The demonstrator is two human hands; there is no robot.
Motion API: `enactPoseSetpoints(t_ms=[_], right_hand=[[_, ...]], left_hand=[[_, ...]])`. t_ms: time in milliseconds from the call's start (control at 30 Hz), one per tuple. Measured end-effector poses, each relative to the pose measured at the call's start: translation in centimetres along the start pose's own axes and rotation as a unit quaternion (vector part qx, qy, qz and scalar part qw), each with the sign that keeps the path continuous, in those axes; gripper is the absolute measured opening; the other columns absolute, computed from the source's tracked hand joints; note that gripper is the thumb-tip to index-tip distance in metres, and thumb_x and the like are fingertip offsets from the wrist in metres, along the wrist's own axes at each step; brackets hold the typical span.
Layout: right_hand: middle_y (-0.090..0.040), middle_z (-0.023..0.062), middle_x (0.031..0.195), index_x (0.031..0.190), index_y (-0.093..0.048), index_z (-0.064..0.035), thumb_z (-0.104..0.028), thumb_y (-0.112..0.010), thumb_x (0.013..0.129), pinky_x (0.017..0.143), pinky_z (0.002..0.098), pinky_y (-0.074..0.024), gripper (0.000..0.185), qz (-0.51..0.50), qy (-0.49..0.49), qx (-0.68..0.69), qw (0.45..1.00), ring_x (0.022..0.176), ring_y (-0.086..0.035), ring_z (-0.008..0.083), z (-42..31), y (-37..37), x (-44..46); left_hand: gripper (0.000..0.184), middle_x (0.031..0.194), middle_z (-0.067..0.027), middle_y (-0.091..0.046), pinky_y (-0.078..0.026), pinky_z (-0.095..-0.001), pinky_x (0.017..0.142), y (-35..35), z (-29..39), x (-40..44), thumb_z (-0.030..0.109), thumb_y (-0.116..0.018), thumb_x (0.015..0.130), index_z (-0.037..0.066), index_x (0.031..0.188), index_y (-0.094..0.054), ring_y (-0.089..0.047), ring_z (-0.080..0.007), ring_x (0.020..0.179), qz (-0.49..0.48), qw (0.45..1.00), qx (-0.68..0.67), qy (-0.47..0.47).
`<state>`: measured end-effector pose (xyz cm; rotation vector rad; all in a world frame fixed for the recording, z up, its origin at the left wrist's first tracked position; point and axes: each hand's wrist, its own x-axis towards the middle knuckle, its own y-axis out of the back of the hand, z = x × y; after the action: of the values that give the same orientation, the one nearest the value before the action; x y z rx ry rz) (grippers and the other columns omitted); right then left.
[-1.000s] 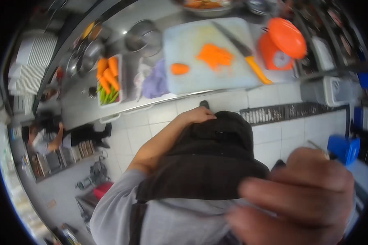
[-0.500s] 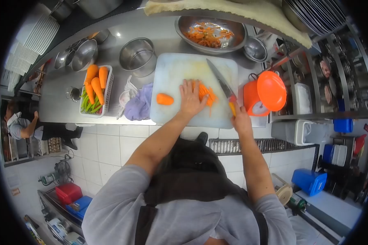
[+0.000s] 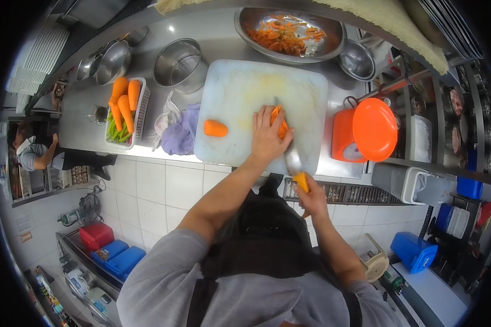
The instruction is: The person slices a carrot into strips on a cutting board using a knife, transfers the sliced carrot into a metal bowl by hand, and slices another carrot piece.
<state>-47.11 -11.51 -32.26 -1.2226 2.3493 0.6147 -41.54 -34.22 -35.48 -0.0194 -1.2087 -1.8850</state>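
My left hand rests on the cutting board, its fingers closed over a heap of cut carrot strips. My right hand grips the yellow handle of a kitchen knife at the board's near edge. The knife's blade lies beside and partly behind the cut carrot, with its tip just showing beyond; whether it is under the strips I cannot tell. A stubby carrot piece sits apart on the board's left side.
Left of the board are a purple cloth, a steel pot and a white basket with whole carrots and green vegetables. A steel bowl of carrot pieces stands behind. An orange scale is right. Another person stands far left.
The knife has swung from the board's right side to alongside the cut carrot. My right hand has come nearer my body. My left hand's fingers have drawn in, gathering the spread strips.
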Motion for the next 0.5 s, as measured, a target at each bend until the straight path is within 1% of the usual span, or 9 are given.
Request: enactPoseSetpoints(t_ms=[67, 100, 167, 200, 267, 300, 367, 500], right_hand=[[-0.063, 0.0058, 0.067, 0.138, -0.056, -0.0104, -0.024, -0.072, 0.089, 0.048, 0.0292, -0.0477, 0.054, -0.057, 0.011, -0.057, 0.997, 0.05, -0.057, 0.011, -1.1, -1.8, 0.6], [-0.062, 0.0076, 0.065, 0.14, -0.053, -0.0083, -0.024, -0.072, 0.089, 0.05, 0.0297, -0.0484, 0.056, -0.076, 0.007, -0.052, 0.996, 0.051, -0.058, 0.012, -1.3, -2.5, 1.1], [-0.062, 0.0077, 0.065, 0.14, -0.053, -0.0075, -0.024, -0.072, 0.089, 0.05, 0.0294, -0.0484, 0.058, -0.077, 0.012, -0.062, 0.995, 0.051, -0.058, 0.0121, -2.0, -3.6, 1.2], [-0.061, 0.0077, 0.065, 0.141, -0.052, -0.0066, -0.024, -0.072, 0.088, 0.05, 0.029, -0.0484, 0.059, -0.075, 0.018, -0.073, 0.994, 0.05, -0.058, 0.0123, -2.5, -3.9, 1.2], [-0.062, 0.0081, 0.066, 0.141, -0.051, -0.0062, -0.023, -0.073, 0.088, 0.051, 0.029, -0.0485, 0.059, -0.068, 0.029, -0.076, 0.994, 0.05, -0.058, 0.0124, -3.0, -4.1, 0.9], [-0.062, 0.0085, 0.067, 0.141, -0.051, -0.0057, -0.022, -0.073, 0.088, 0.051, 0.029, -0.0486, 0.06, -0.063, 0.038, -0.078, 0.994, 0.05, -0.058, 0.0125, -3.6, -4.3, 0.6], [-0.063, 0.0087, 0.068, 0.141, -0.051, -0.0052, -0.02, -0.073, 0.088, 0.052, 0.0294, -0.0486, 0.059, -0.055, 0.053, -0.095, 0.993, 0.05, -0.057, 0.0127, -5.6, -4.5, 0.0], [-0.064, 0.0094, 0.072, 0.14, -0.052, -0.0047, -0.016, -0.072, 0.088, 0.052, 0.0302, -0.049, 0.057, -0.049, 0.091, -0.107, 0.989, 0.05, -0.057, 0.0136, -11.2, -6.8, 0.4]], left_hand=[[0.046, 0.136, -0.0255, -0.044, -0.036, -0.0534, 0.108, -0.6, -0.4, -0.2, 0.02, -0.069, 0.081, 0.004, 0.123, -0.06, -0.042, -0.046, 0.129, 0.047, 0.996, -0.057, 0.054], [0.046, 0.136, -0.0255, -0.044, -0.036, -0.0534, 0.108, -0.9, -0.9, -0.5, 0.02, -0.069, 0.081, 0.004, 0.123, -0.06, -0.042, -0.046, 0.129, 0.045, 0.996, -0.056, 0.055], [0.038, 0.137, -0.0264, -0.045, -0.041, -0.0482, 0.106, -1.4, -1.9, -0.5, 0.01, -0.066, 0.08, 0.002, 0.117, -0.061, -0.043, -0.0456, 0.128, 0.111, 0.983, -0.084, 0.12], [0.038, 0.137, -0.0264, -0.045, -0.041, -0.0482, 0.106, -1.3, -2.1, -0.5, 0.01, -0.066, 0.08, 0.002, 0.117, -0.061, -0.043, -0.0456, 0.128, 0.114, 0.983, -0.085, 0.12], [0.034, 0.136, -0.0267, -0.047, -0.043, -0.0471, 0.105, -1.1, -2.3, -0.5, 0.006, -0.064, 0.078, 0.002, 0.112, -0.063, -0.046, -0.045, 0.126, 0.137, 0.965, -0.154, 0.164], [0.034, 0.136, -0.0267, -0.047, -0.043, -0.0471, 0.105, -0.8, -2.2, -0.2, 0.006, -0.064, 0.078, 0.002, 0.112, -0.063, -0.046, -0.045, 0.126, 0.142, 0.963, -0.156, 0.167], [0.032, 0.135, -0.0252, -0.051, -0.047, -0.0445, 0.1, 0.2, -2.4, 0.7, 0.005, -0.062, 0.077, 0.005, 0.11, -0.065, -0.054, -0.042, 0.121, 0.185, 0.952, -0.179, 0.168], [0.034, 0.132, -0.0246, -0.054, -0.047, -0.0432, 0.1, 5.8, -2.8, 5.8, 0.004, -0.062, 0.076, 0.004, 0.109, -0.065, -0.055, -0.0425, 0.12, 0.246, 0.937, -0.186, 0.166]])
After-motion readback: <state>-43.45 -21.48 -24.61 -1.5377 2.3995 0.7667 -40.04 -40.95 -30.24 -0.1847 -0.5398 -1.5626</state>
